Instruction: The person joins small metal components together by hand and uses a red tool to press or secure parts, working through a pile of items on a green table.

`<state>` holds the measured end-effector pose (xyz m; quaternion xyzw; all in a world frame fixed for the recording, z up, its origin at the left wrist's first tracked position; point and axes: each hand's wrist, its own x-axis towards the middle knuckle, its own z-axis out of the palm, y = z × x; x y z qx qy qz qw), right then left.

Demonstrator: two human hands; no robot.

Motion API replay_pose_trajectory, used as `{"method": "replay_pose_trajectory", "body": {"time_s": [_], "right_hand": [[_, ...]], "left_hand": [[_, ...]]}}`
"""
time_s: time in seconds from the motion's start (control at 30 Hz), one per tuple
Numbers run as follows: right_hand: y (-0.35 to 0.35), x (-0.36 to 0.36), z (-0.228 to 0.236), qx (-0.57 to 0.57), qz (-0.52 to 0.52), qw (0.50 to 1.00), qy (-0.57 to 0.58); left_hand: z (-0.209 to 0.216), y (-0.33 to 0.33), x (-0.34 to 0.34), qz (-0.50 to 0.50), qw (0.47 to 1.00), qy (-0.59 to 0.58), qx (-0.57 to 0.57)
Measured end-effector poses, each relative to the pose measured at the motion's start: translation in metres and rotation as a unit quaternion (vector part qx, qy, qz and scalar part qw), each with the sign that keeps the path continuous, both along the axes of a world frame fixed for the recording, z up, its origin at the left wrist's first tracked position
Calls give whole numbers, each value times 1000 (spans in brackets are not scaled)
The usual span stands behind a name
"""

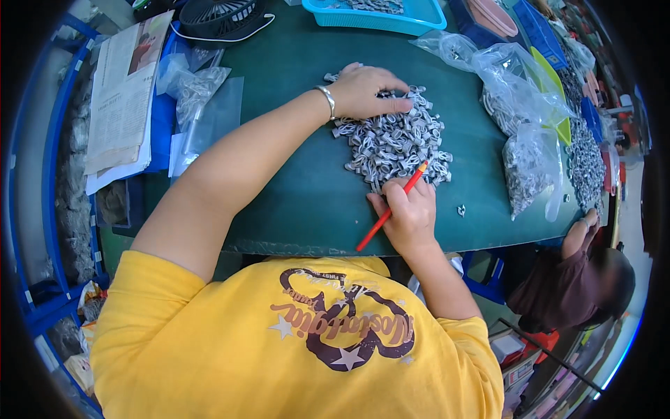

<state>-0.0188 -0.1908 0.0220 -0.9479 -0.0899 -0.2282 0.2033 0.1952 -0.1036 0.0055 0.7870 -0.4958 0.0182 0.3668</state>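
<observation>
A heap of small grey looped metal parts (391, 143) lies on the green tabletop (286, 181). My left hand (366, 92), with a silver bangle at its wrist, rests over the heap's far left side, fingers spread and bent over the parts. At the near edge of the heap is my right hand (412, 209), its fingers closed round a red pencil (373, 232). The pencil slants, one end by the parts and the other toward the table's front edge. What else the right fingertips touch among the parts is hidden. A single loose part (461, 209) lies to the right.
Clear plastic bags of grey parts (530, 167) stand on the right. A light blue basket (377, 21) and a black fan (218, 17) are at the back. Newspaper (125, 98) and plastic bags lie left. Another person (565, 286) works at the far right.
</observation>
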Motion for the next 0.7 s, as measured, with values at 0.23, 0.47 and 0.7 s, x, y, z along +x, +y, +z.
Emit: {"method": "replay_pose_trajectory", "body": {"time_s": [0.23, 0.47, 0.7], "right_hand": [[1, -4, -13, 21, -10, 999, -39], [-12, -13, -7, 125, 37, 991, 15], [-24, -12, 10, 346, 55, 927, 136]], "left_hand": [[0, 17, -5, -85, 991, -17, 101], [10, 74, -43, -94, 994, 9, 57], [16, 116, -80, -84, 996, 13, 34]]}}
